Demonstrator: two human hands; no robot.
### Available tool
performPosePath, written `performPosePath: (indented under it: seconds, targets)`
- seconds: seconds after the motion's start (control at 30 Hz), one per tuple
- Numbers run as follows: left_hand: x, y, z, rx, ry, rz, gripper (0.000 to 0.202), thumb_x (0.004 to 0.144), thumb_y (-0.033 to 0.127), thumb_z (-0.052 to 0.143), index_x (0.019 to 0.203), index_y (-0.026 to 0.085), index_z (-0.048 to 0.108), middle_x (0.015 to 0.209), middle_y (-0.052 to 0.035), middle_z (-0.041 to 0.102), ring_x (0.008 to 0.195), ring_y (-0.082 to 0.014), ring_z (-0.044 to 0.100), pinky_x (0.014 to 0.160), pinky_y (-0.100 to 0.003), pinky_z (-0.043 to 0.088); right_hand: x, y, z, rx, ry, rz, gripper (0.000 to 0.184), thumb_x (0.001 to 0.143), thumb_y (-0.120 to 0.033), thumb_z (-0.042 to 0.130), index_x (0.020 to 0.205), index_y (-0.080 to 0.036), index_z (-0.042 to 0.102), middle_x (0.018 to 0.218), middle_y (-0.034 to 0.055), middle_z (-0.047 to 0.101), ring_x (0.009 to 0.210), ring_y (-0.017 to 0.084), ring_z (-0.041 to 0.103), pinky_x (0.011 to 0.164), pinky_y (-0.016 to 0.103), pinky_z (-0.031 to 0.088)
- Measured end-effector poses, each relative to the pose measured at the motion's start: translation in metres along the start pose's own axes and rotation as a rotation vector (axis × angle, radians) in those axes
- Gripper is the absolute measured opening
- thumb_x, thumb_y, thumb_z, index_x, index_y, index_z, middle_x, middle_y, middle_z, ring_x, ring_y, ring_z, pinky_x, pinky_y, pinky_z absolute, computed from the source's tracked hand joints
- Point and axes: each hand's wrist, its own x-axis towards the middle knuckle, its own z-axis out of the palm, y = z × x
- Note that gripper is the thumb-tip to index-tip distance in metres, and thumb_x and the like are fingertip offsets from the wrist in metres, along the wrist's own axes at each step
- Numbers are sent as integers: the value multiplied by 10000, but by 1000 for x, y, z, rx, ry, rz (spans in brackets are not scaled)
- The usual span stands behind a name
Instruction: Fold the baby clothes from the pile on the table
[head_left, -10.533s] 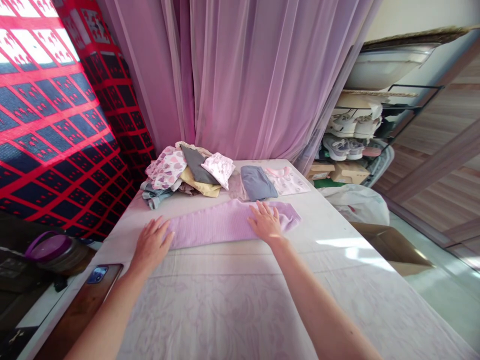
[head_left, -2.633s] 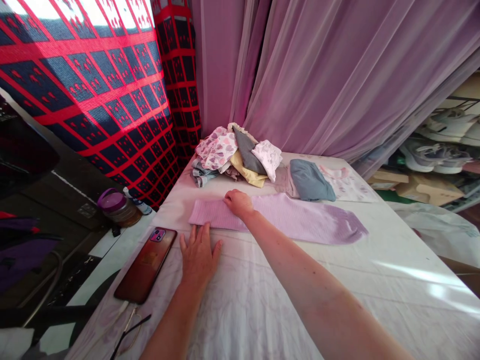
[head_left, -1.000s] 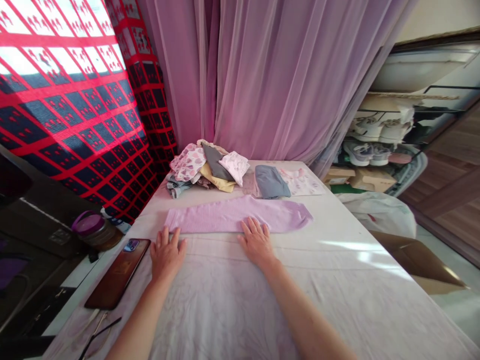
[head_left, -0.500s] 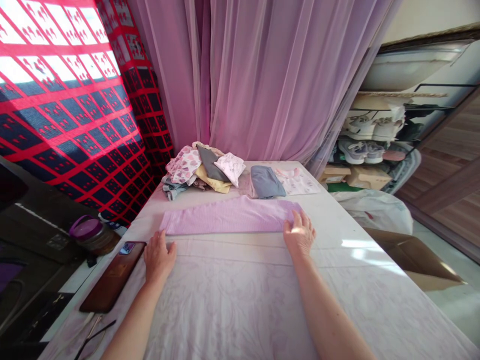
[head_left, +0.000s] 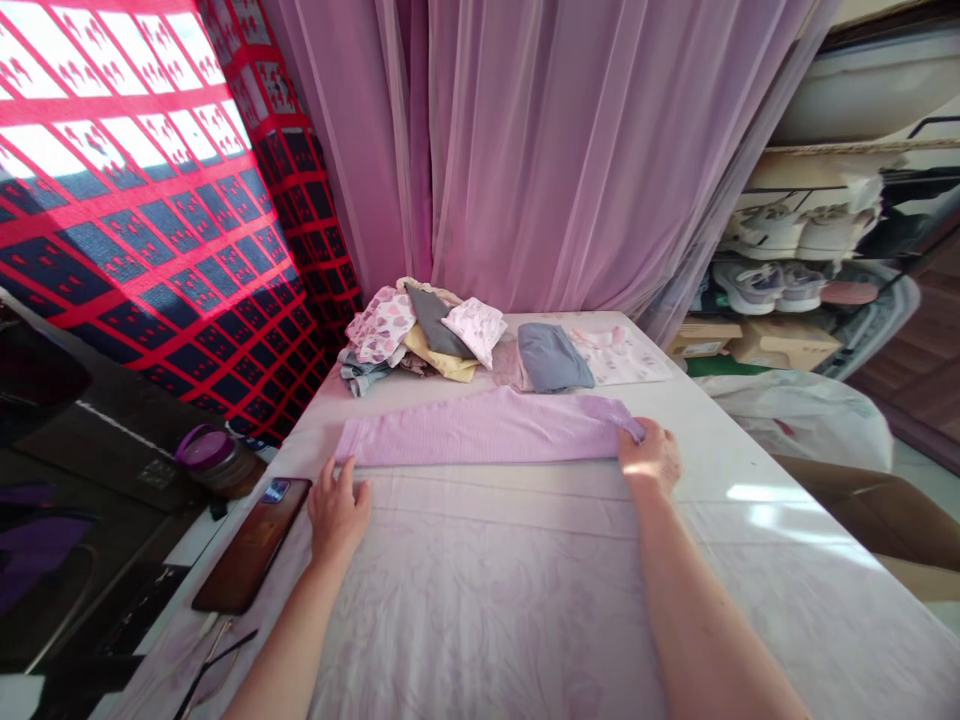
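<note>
Lilac knit (head_left: 487,438) lies flat across the table (head_left: 525,620). Right hand (head_left: 651,460) pinches one end, left hand (head_left: 339,508) rests open at the other. Probably best to keep the edges lined up and the cloth taut.

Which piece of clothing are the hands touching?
The long lilac ribbed garment, flat between left hand and right hand; the mixed clothes heap lies behind, untouched.

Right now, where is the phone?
In the head view, the phone lies at the left edge of the table, just left of the left hand, nearer than the purple-lidded jar.
</note>
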Motion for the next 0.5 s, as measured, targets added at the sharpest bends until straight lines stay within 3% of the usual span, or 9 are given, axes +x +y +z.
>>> performPosePath:
  seconds: [0.2, 0.33, 0.43, 0.5]
  targets:
    - [-2, 2, -2, -1, -3, 2, 414, 913, 269, 441, 1286, 176, 595, 1505, -180, 420, 1356, -306, 442, 1120, -527, 334, 5, 11, 12, 51, 97, -55, 472, 880, -364, 456, 1295, -176, 580, 1106, 175, 620, 1069, 333, 573, 845, 444, 450]
    - [-5, 7, -6, 0, -19, 64, 399, 922, 238, 423, 1256, 206, 639, 1547, -141, 383, 1417, -311, 361, 1138, -536, 316, -2, 9, 12, 76, 152, -158, 552, 867, -353, 440, 1351, -103, 529, 1288, 228, 567, 1206, 344, 522, 951, 471, 418]
    - [-6, 8, -6, 14, -34, 102, 420, 938, 217, 384, 1270, 243, 641, 1538, -107, 414, 1425, -303, 350, 1144, -551, 302, -20, -1, 11, 17, 189, -351, 569, 884, -377, 434, 1396, -136, 501, 1456, 197, 464, 1340, 326, 423, 1067, 494, 324]
    - [-5, 8, -6, 30, -53, 114, 443, 946, 216, 364, 1302, 260, 624, 1540, -91, 417, 1435, -308, 335, 1147, -559, 291, -35, -11, 12, -58, 149, -524, 550, 914, -381, 417, 1418, -173, 490, 1495, 161, 442, 1395, 305, 361, 1119, 508, 250]
